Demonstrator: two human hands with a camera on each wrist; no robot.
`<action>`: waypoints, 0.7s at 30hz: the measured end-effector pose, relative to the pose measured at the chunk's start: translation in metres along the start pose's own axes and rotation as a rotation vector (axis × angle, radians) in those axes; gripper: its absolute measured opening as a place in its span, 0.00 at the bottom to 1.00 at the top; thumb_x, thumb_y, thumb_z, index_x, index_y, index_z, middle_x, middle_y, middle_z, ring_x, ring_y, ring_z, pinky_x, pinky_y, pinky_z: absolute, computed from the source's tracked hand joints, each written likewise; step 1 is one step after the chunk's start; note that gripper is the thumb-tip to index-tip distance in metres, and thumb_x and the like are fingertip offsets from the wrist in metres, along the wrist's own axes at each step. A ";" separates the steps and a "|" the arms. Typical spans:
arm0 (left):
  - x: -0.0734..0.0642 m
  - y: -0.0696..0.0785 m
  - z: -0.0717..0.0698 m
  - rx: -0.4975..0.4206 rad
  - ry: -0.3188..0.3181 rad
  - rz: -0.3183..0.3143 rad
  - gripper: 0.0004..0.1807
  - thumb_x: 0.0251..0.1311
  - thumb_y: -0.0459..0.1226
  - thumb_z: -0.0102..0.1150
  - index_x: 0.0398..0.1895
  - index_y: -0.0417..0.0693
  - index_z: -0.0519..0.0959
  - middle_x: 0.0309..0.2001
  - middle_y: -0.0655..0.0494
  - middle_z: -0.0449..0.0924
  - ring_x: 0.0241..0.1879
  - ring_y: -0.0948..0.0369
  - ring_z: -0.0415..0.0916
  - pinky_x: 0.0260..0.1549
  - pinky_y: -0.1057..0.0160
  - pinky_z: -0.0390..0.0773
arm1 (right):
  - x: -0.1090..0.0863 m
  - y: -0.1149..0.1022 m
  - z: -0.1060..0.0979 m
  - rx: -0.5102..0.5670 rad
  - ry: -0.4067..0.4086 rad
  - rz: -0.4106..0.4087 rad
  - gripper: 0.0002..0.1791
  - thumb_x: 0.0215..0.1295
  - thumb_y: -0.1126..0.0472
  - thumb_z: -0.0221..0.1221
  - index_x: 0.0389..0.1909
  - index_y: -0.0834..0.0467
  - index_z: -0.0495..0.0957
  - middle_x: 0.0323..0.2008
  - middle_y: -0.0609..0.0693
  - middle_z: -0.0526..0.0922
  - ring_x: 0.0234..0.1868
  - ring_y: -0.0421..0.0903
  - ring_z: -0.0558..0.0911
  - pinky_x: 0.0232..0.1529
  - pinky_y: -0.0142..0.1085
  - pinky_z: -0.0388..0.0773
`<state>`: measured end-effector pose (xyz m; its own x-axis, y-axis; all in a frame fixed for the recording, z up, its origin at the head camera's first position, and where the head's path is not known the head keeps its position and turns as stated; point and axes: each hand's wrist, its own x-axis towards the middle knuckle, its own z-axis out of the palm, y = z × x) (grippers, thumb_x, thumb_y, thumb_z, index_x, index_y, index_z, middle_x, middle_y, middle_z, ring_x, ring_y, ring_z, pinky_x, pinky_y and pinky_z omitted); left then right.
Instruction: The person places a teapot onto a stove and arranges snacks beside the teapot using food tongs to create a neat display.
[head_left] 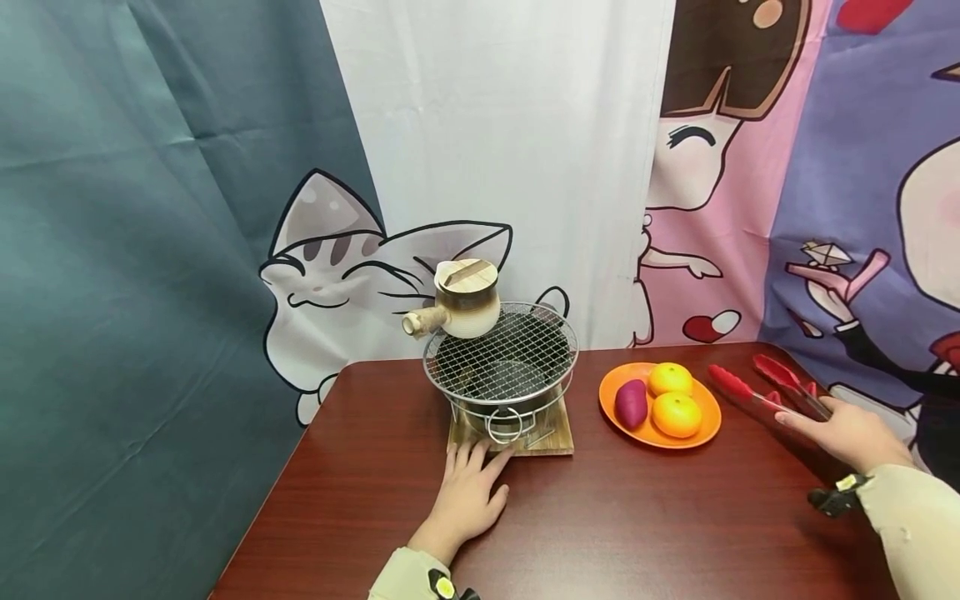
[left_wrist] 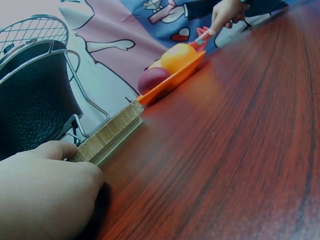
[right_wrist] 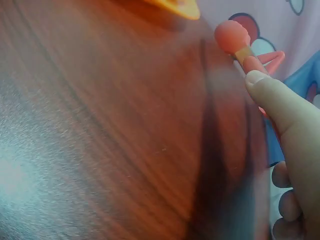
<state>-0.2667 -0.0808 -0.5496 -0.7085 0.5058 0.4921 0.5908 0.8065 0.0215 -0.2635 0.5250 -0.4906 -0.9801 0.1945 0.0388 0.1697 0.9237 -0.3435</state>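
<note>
My right hand (head_left: 855,435) grips a pair of tongs (head_left: 780,402) with red tips, held above the table's right side with the tips spread apart. In the right wrist view the thumb lies along the tongs (right_wrist: 257,65) and the other fingers curl underneath. My left hand (head_left: 467,493) has its fingers spread, fingertips at the front edge of a wooden board (head_left: 557,433). On that board stands a round black grill stove (head_left: 468,410) topped by a wire mesh (head_left: 517,358). A small cream-and-brown pot (head_left: 472,312) with a wooden lid and side handle sits on the mesh.
Between the stove and the tongs is an orange plate (head_left: 645,437) with two oranges (head_left: 677,414) and a purple sweet potato (head_left: 632,404). A dark red wooden table (head_left: 637,525) bears everything. A printed cartoon curtain (head_left: 525,150) hangs behind it.
</note>
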 end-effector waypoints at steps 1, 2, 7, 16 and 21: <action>0.000 0.000 0.000 0.000 0.003 0.002 0.31 0.59 0.47 0.62 0.68 0.59 0.75 0.62 0.49 0.70 0.65 0.44 0.64 0.62 0.30 0.61 | 0.000 -0.001 -0.002 0.000 0.005 -0.002 0.53 0.61 0.25 0.53 0.55 0.76 0.68 0.45 0.80 0.76 0.42 0.77 0.77 0.32 0.65 0.75; -0.001 0.000 0.001 0.001 0.003 0.002 0.31 0.59 0.47 0.62 0.68 0.59 0.75 0.62 0.50 0.70 0.65 0.45 0.64 0.62 0.30 0.61 | -0.001 -0.003 -0.005 -0.001 0.013 -0.006 0.53 0.62 0.25 0.53 0.55 0.76 0.68 0.45 0.80 0.76 0.42 0.77 0.77 0.31 0.65 0.75; -0.001 0.000 0.000 0.008 -0.002 -0.003 0.31 0.59 0.47 0.62 0.69 0.60 0.74 0.62 0.50 0.70 0.65 0.45 0.64 0.62 0.31 0.61 | -0.002 -0.013 -0.017 -0.022 0.035 -0.018 0.55 0.61 0.24 0.53 0.62 0.74 0.65 0.51 0.81 0.73 0.44 0.78 0.75 0.32 0.70 0.73; -0.001 0.000 -0.002 0.010 0.000 0.000 0.32 0.58 0.47 0.62 0.69 0.61 0.74 0.63 0.50 0.70 0.65 0.45 0.64 0.62 0.32 0.60 | -0.004 -0.029 -0.028 -0.018 0.078 -0.102 0.50 0.61 0.24 0.54 0.65 0.65 0.71 0.49 0.75 0.80 0.44 0.74 0.79 0.30 0.64 0.74; -0.001 0.000 -0.001 0.011 0.009 0.006 0.32 0.58 0.47 0.62 0.69 0.60 0.75 0.62 0.50 0.70 0.64 0.45 0.64 0.62 0.31 0.61 | -0.003 -0.035 -0.032 -0.046 0.035 -0.117 0.53 0.61 0.23 0.52 0.69 0.65 0.67 0.53 0.77 0.77 0.47 0.75 0.77 0.32 0.67 0.74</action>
<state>-0.2659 -0.0816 -0.5490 -0.7013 0.5083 0.4998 0.5911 0.8066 0.0090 -0.2633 0.5025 -0.4486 -0.9895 0.0956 0.1088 0.0602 0.9547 -0.2915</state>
